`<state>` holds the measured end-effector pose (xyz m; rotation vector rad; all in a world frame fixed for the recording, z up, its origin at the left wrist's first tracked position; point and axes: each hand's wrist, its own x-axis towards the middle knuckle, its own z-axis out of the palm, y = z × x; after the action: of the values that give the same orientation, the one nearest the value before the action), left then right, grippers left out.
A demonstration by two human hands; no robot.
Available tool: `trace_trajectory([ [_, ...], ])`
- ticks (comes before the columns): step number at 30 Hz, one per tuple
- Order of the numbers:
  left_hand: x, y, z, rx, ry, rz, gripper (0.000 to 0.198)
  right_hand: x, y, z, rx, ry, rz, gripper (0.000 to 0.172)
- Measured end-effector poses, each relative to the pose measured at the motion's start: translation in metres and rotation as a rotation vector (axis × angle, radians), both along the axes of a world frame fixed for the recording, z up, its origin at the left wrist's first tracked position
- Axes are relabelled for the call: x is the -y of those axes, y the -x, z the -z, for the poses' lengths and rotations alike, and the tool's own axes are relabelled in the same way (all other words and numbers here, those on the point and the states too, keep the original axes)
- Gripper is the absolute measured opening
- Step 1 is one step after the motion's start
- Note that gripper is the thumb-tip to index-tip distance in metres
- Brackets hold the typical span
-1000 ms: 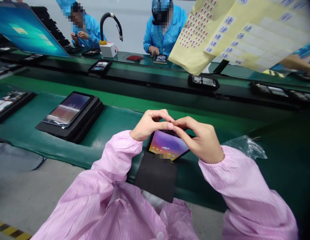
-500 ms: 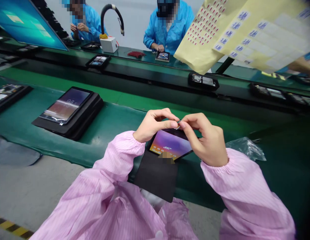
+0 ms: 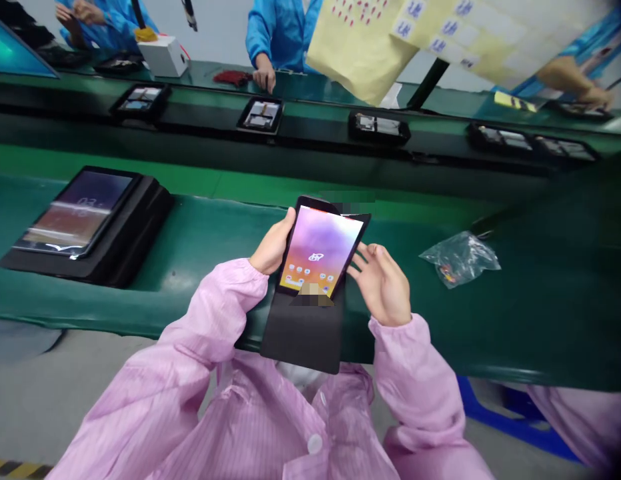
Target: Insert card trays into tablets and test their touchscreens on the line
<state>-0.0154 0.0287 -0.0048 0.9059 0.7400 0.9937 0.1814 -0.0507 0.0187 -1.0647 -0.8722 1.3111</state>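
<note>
Currently, the left hand [image 3: 273, 247] grips the edge of a tablet [image 3: 317, 250] seated in a black folio case [image 3: 303, 333], whose cover hangs past the edge of the green tabletop [image 3: 215, 233]. The right hand [image 3: 380, 283] is open, just beside the tablet. Right of the tablet, a clear plastic bag [image 3: 457, 259] holding small colored bits lies on the tabletop; left of it sits another cased tablet [image 3: 75, 213].

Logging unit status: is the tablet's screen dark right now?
No, the tablet held in the left hand shows a lit purple-and-orange home screen with app icons.
</note>
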Motion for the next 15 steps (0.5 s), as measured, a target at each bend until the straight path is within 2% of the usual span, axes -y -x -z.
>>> trace_trajectory([
  [3,0.023,-0.003,0.009,-0.065,0.175,-0.052,0.061,0.023,0.015,0.01,0.007,0.033,0.03,0.025],
  [5,0.045,-0.005,0.016,-0.112,0.209,-0.138,0.062,0.039,0.021,0.017,0.053,0.077,0.07,0.025],
  [7,0.064,-0.003,0.023,-0.157,0.108,-0.245,0.064,0.053,0.02,0.025,0.189,0.088,0.162,0.025],
  [9,0.08,0.008,0.027,-0.263,-0.124,-0.306,0.064,0.065,0.014,0.033,0.361,0.061,0.303,0.023],
  [10,0.087,0.018,0.028,-0.36,-0.252,-0.29,0.065,0.072,0.011,0.036,0.431,0.058,0.359,0.023],
  [12,0.107,0.043,0.03,-0.617,-0.455,-0.154,0.079,0.09,0.006,0.044,0.501,0.13,0.369,0.025],
  [15,0.149,0.075,0.044,-0.951,-0.533,0.122,0.126,0.121,0.007,0.063,0.481,0.357,0.24,0.034],
])
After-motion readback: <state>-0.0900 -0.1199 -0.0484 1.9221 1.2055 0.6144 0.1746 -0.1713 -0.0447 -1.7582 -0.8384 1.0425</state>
